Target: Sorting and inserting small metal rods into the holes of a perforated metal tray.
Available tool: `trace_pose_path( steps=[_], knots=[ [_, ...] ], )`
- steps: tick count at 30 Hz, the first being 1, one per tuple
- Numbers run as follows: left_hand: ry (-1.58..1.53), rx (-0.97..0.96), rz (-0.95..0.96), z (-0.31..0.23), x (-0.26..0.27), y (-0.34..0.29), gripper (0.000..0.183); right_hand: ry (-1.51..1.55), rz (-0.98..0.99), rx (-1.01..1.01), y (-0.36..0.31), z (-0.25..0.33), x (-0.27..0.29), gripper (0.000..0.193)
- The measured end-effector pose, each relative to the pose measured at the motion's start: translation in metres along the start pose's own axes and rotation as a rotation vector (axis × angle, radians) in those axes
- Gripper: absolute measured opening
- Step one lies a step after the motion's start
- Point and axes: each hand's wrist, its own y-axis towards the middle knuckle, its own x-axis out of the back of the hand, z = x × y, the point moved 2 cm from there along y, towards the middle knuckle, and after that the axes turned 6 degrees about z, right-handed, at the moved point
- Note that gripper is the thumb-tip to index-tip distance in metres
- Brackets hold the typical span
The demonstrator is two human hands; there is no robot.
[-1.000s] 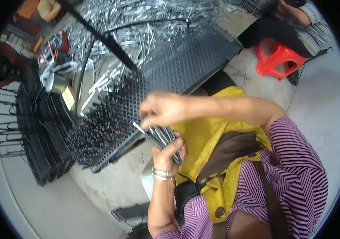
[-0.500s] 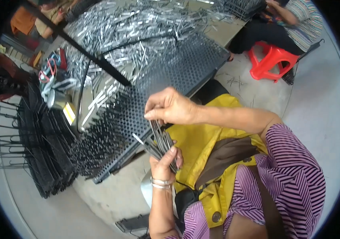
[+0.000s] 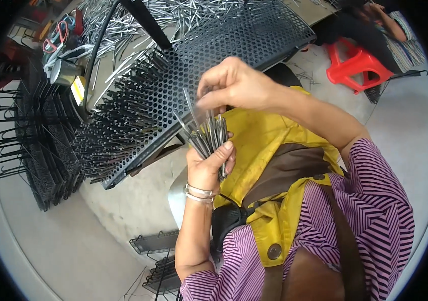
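My left hand (image 3: 209,163), with two silver bangles at the wrist, is closed around a bundle of thin metal rods (image 3: 205,138). Their upper ends fan out above the thumb. Just above them is my right hand (image 3: 229,88), its fingers bent in and the thumb pressed toward them at the rod tops. Motion smears its fingertips, so what they pinch is unclear. Beyond both hands slopes a black perforated board (image 3: 239,35) with rows of round holes. Many dark rods (image 3: 118,120) stand upright in the holes of its nearer left part.
Loose metal rods (image 3: 138,20) cover the table behind the board. Left of it are a metal can (image 3: 66,72), red-handled scissors (image 3: 56,37) and stacked black wire racks with hooks (image 3: 43,145). A person sits by a red stool (image 3: 357,67) at upper right. Black mesh trays (image 3: 156,243) lie below.
The view has shifted, so the board sits higher. My right hand has moved up slightly from the bundle, and the rods in my left hand now stand more upright and spread.
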Motion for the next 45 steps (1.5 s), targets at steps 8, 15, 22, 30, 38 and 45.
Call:
trace_pose_path(
  steps=[8,15,22,30,38,45],
  knots=[
    [-0.131,0.057,-0.127,0.001,0.008,0.003,0.022,0.366,-0.298,0.285,0.024,0.002,0.040,0.014],
    [-0.073,0.030,-0.087,0.002,0.007,0.004,0.037,0.120,-0.431,0.466,0.056,0.004,0.006,0.011],
    [-0.139,0.009,-0.116,0.007,0.008,0.006,0.011,-0.057,-0.443,0.472,0.071,-0.001,-0.006,0.011],
    [-0.128,-0.087,-0.201,0.007,0.006,0.005,0.011,-0.447,-0.430,0.629,0.076,0.015,-0.007,0.012],
    [-0.084,-0.124,-0.212,0.009,0.006,0.005,0.011,-0.522,-0.352,0.713,0.080,0.030,-0.013,0.012],
    [-0.107,-0.071,-0.207,0.008,0.007,0.006,0.012,-0.718,-0.306,0.686,0.084,0.021,-0.018,0.016]
  ],
)
